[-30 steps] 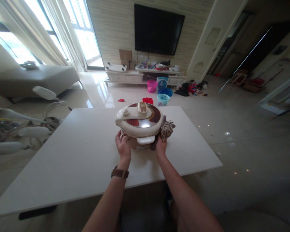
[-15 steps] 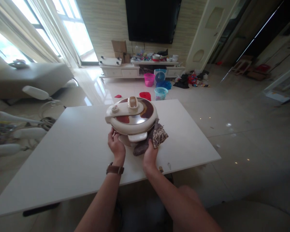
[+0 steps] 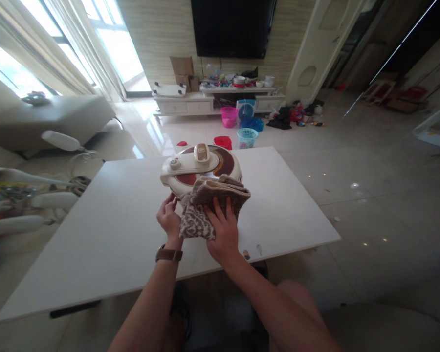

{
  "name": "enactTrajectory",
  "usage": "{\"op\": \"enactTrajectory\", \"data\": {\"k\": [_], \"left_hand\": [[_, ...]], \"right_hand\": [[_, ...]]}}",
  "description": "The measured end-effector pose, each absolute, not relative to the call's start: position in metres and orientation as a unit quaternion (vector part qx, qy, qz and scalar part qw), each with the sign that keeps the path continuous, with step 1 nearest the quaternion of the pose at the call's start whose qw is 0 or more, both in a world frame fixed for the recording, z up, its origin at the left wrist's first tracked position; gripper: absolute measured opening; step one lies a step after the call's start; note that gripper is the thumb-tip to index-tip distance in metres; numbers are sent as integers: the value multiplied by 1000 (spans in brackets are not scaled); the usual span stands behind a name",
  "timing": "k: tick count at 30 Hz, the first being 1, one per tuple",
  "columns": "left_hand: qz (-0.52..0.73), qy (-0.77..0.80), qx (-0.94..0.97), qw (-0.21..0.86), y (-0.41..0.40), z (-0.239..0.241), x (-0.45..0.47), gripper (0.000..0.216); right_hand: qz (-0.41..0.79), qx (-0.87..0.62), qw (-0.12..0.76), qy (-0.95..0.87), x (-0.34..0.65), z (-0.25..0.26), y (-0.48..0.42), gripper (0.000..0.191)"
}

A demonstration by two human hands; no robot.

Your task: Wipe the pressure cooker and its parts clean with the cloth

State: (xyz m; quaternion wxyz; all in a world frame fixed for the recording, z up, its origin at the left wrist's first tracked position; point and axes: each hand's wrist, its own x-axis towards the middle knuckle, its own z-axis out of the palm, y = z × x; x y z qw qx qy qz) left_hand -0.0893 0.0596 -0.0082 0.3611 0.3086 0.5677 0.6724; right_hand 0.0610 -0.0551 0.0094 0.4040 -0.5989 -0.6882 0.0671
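A cream pressure cooker [image 3: 201,166] with a brown and steel lid stands on the white table [image 3: 124,234]. My right hand [image 3: 222,230] presses a folded brown patterned cloth [image 3: 209,203] against the cooker's near side, fingers spread over it. My left hand [image 3: 167,217], with a brown watch at the wrist, grips the cooker's lower left side beside the cloth. The cloth hides the cooker's front.
Small crumbs [image 3: 252,252] lie on the table near its front edge. Behind the table the floor holds a pink basket [image 3: 228,116], a teal basket [image 3: 247,137] and a red lid [image 3: 223,142]. A drying rack [image 3: 29,195] stands left, a TV cabinet [image 3: 212,100] at the back.
My right hand brought the cloth from the cooker's right side round to its front and spread it over the near side. My left hand stayed at the cooker's left.
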Motion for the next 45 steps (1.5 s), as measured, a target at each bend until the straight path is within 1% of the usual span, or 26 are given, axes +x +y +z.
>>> {"op": "enactTrajectory", "data": {"k": [2,5,7,9,11,13,16,18,19,21,24,26,29,33,38,41,45], "left_hand": [[669,570,306,368,59,-6,-91,50],[669,570,298,373,58,-3,-92,49],[663,576,299,374,57,-2,-92,50],[656,580,306,375,56,-2,-92,51],[651,580,314,376,54,-3,-92,51],[647,577,322,380,52,-4,-92,51],[644,575,324,387,51,-3,-91,53],[646,576,318,387,52,-2,-89,53],[648,578,314,385,52,-2,-89,53],[651,579,308,382,54,-2,-89,50],[658,574,301,383,57,-4,-93,42],[667,563,297,388,59,-6,-96,34],[684,547,283,392,63,-6,-99,25],[690,545,273,390,66,-6,-101,27],[682,551,291,383,63,-5,-100,33],[675,549,304,388,59,-3,-101,35],[671,548,304,397,57,-1,-100,32]], "right_hand": [[50,-591,358,-721,63,14,-56,85],[35,-582,313,-749,72,23,-54,83],[31,-582,300,-756,80,28,-52,80],[35,-586,304,-750,88,29,-51,77],[56,-594,340,-727,95,25,-51,74],[99,-601,418,-674,100,18,-49,71],[218,-603,565,-518,98,4,-45,58],[311,-607,617,-392,92,-3,-44,49],[350,-607,629,-337,86,-6,-44,49],[411,-592,648,-248,73,-12,-46,50],[469,-547,677,-148,50,-17,-52,48],[487,-541,675,-121,35,-17,-56,44],[500,-553,654,-129,18,-15,-59,37],[519,-551,641,-127,7,-11,-59,33],[574,-505,631,-131,3,-12,-59,41],[553,-507,653,-105,7,-19,-59,40],[451,-554,699,-40,35,-30,-42,39]]}}
